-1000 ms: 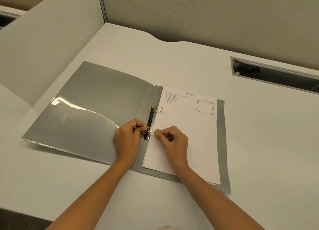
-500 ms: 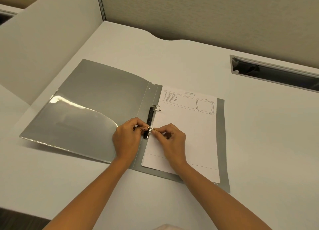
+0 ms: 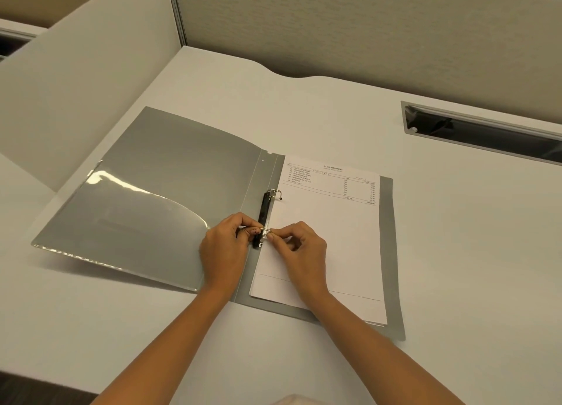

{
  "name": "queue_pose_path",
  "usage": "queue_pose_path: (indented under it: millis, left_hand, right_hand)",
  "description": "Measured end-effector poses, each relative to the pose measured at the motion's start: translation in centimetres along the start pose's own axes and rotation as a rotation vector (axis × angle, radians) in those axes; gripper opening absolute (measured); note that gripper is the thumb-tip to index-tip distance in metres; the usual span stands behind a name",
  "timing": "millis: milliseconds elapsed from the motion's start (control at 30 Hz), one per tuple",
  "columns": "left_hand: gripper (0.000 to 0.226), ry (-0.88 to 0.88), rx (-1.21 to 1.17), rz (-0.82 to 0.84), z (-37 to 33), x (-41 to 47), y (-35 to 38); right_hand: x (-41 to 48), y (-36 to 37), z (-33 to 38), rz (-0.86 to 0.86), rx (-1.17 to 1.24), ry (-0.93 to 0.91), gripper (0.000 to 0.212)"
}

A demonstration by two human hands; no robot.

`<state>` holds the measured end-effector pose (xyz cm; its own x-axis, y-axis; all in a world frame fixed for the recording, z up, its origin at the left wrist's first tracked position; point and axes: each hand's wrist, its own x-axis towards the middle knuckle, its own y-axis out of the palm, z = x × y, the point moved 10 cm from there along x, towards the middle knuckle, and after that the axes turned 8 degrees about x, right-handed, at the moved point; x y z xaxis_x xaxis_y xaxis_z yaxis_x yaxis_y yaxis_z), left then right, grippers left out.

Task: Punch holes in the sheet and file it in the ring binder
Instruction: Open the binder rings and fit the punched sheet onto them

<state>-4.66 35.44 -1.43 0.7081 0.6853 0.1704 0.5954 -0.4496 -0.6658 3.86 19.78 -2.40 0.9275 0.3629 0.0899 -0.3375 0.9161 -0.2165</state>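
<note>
Hands meet knuckles-up at the spine of the open grey ring binder [image 3: 170, 173]: left hand [image 3: 225, 252] curled, pinching the lower ring [image 3: 265, 230] from the left, right hand [image 3: 299, 252] pinching it from the right. Sheet [image 3: 328, 237] lies flat on the binder's right half, on the white desk [image 3: 304, 115].

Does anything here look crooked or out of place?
Little. The open front cover of the ring binder does not lie flat: its near edge lifts off the desk, casting a shadow. Beneath the top sheet, other sheets' edges peek out at the near right corner.
</note>
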Motion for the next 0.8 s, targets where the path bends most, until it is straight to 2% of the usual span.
queue_pose_path:
  millis: [67,133,267,400,533,667,733,800]
  left_hand:
    - [0.016,0.02,-0.068,-0.001,-0.3,-0.5,-0.4]
    - [0.023,0.052,-0.13,-0.007,-0.8,-1.2,-0.9]
    - [0.032,0.096,-0.088,0.0,-1.1,-1.8,-1.3]
    - [0.034,0.143,-0.036,-0.007,-1.5,-2.3,-1.9]
    - [0.033,0.204,0.107,-0.154,-1.7,-3.4,-4.4]
    - [0.038,0.24,0.326,-0.291,-1.8,-4.7,-6.9]
    - [0.043,0.212,0.404,-0.358,-1.6,-5.6,-8.3]
    - [0.053,0.114,0.37,-0.435,-0.7,-6.3,-9.8]
  right_hand:
    - [-0.1,-0.1,0.2,0.008,0.016,-0.003,0.008]
    - [-0.2,-0.4,0.5,0.008,0.07,0.009,0.009]
    - [-0.8,-1.3,1.5,-0.008,0.031,-0.057,0.006]
    - [-1.7,-2.0,1.2,-0.062,-0.018,-0.023,0.031]
    - [-3.2,-2.2,1.1,-0.093,-0.084,-0.034,0.042]
    - [-4.3,-1.3,0.7,-0.025,-0.267,-0.087,0.048]
    - [-4.5,-0.7,0.7,-0.002,-0.339,-0.122,0.05]
    - [-4.6,-0.3,0.6,0.005,-0.389,-0.144,0.051]
